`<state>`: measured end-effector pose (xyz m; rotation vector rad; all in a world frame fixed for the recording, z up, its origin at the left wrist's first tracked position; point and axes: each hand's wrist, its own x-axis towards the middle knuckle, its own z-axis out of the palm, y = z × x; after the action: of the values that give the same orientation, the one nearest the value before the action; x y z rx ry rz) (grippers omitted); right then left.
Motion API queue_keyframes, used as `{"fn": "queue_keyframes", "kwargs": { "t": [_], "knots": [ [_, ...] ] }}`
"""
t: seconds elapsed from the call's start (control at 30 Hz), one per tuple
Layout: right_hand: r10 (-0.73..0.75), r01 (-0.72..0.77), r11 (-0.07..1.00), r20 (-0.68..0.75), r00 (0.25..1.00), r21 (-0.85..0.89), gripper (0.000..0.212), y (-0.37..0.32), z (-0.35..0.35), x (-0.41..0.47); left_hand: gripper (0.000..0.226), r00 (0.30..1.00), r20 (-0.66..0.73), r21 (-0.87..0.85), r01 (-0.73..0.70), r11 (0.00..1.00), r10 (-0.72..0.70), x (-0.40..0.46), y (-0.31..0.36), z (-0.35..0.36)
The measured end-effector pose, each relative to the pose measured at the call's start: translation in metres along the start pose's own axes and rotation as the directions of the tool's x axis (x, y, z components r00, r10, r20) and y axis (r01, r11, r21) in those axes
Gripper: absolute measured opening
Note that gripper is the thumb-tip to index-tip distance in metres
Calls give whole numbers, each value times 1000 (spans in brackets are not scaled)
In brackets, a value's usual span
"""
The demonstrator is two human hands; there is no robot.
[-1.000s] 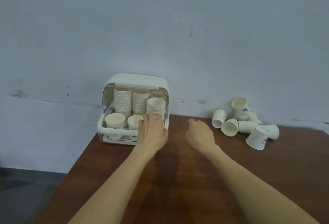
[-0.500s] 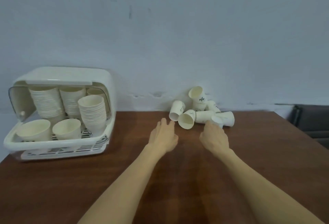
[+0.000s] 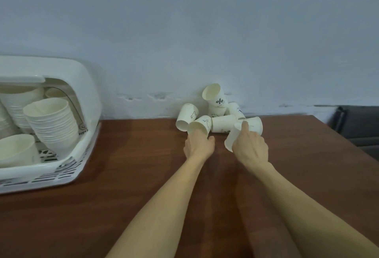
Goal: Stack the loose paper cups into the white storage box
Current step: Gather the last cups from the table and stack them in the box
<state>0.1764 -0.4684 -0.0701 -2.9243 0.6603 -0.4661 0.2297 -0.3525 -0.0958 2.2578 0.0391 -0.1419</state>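
Note:
Several loose paper cups (image 3: 223, 124) lie in a heap on the brown table (image 3: 127, 196), against the wall. My left hand (image 3: 198, 146) grips the nearest one, a cup lying with its mouth towards me (image 3: 202, 125). My right hand (image 3: 250, 148) holds a tilted cup (image 3: 232, 137), with the index finger stretched along its side. The white storage box (image 3: 61, 168) stands open at the far left, well apart from both hands. It holds tall stacks of cups (image 3: 51, 122) and a single cup (image 3: 16, 151) at its front.
A blue-grey wall runs right behind the heap and the box. A dark seat (image 3: 359, 128) stands past the table's right edge. Bare brown tabletop lies between the box and my arms.
The view swung right, away from the box. Both hands left the box area, reached the heap of cups, and each closed on a cup.

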Motion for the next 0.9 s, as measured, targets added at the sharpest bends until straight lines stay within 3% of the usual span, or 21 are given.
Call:
{"fn": "queue_keyframes", "kwargs": {
  "t": [0.17, 0.33, 0.43, 0.57, 0.67, 0.77, 0.8, 0.9],
  "knots": [
    [-26, 28, 999, -46, 999, 40, 35, 7, 5, -4, 25, 985, -145, -80, 80, 994, -91, 9, 5, 13],
    [-37, 68, 984, -183, 982, 167, 25, 1, 6, -18, 16, 965, -262, -36, -23, 999, 12, 1, -2, -2],
    [-40, 85, 970, -193, 980, 230, 29, -9, 11, -30, 11, 949, -300, 38, -90, 995, 98, -7, -9, -22],
    [-89, 125, 975, -188, 978, 186, 39, -20, 12, -55, 10, 934, -328, 82, -125, 989, 145, -15, -17, -49],
    [-67, 88, 986, -148, 987, 138, 46, -26, 5, -66, 9, 925, -338, 101, -146, 984, 172, -19, -23, -64],
    [-14, 41, 975, -125, 992, 220, 22, -27, -3, -60, 8, 915, -317, 192, -195, 962, 249, -25, -29, -78],
    [-5, 22, 969, -69, 998, 245, 19, -27, -3, -54, 8, 911, -301, 229, -218, 949, 282, -26, -31, -82],
    [-5, -52, 960, 202, 979, 276, 45, -28, -2, -33, 12, 902, -237, 329, -275, 903, 361, -30, -38, -92]
  ]
}}
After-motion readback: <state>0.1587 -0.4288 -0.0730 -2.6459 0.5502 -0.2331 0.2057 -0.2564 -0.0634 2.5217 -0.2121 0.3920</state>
